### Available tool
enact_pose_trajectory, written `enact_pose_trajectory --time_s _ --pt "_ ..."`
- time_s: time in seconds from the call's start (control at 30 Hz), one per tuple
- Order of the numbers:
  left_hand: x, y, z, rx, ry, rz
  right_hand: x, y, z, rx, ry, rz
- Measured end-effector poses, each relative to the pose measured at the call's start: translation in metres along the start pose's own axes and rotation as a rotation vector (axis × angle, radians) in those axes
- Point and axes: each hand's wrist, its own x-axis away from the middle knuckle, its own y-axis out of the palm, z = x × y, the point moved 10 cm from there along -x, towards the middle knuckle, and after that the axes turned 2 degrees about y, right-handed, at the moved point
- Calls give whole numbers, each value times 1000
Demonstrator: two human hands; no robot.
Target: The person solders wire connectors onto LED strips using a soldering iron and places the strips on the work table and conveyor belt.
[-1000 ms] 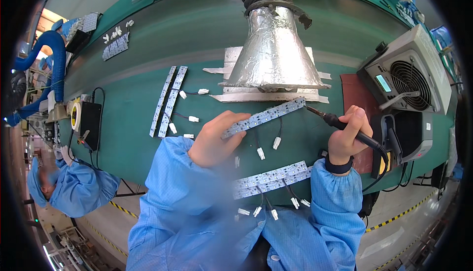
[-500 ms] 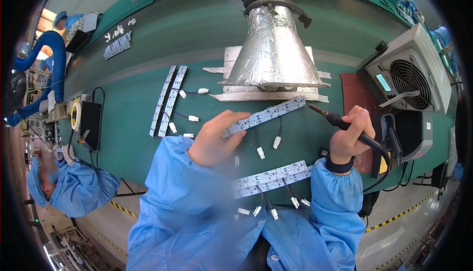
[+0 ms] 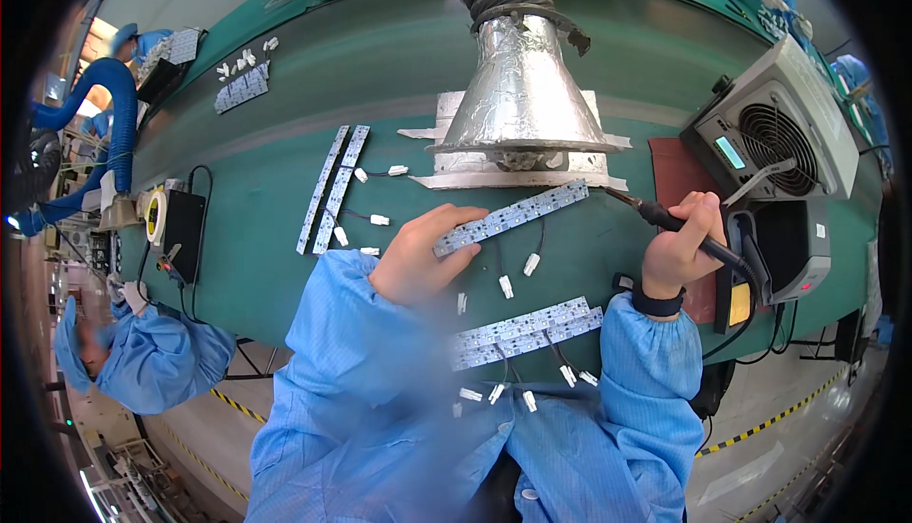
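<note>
My left hand (image 3: 424, 255) pinches the near-left end of a narrow white LED circuit board strip (image 3: 518, 219), raised at a slant above the green bench. Two thin dark leads with white plugs (image 3: 506, 286) hang from the strip. In my right hand (image 3: 680, 249) is a soldering iron (image 3: 662, 217) with a black handle and cord, gripped like a pen. Its tip points left, a short gap from the strip's far-right end. A black band circles my right wrist. Close to my body lie more LED strips (image 3: 527, 331) with wired white plugs.
Ahead stands a foil-covered fume hood (image 3: 524, 95) on a dark hose. At right are a fan unit (image 3: 774, 138) and a soldering station (image 3: 788, 252). Two LED strips (image 3: 340, 186) lie left, beyond them a black box (image 3: 180, 231). Other people in blue sit around the benches.
The soldering iron's tip has drawn slightly away from the strip's end, widening the gap. The whole view has shifted a little. Both hands keep their hold.
</note>
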Motion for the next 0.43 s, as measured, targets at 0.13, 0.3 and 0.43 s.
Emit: enact_pose_trajectory --time_s 0.13,0.3,0.43 --pt "-1 3 -3 -3 -34 -19 1 -2 4 -36 13 8" --pt "-6 12 -9 -68 -110 -51 0 -10 -2 -83 -40 77" --pt "1 4 3 -61 -33 -54 -7 -27 -15 -98 -54 214"
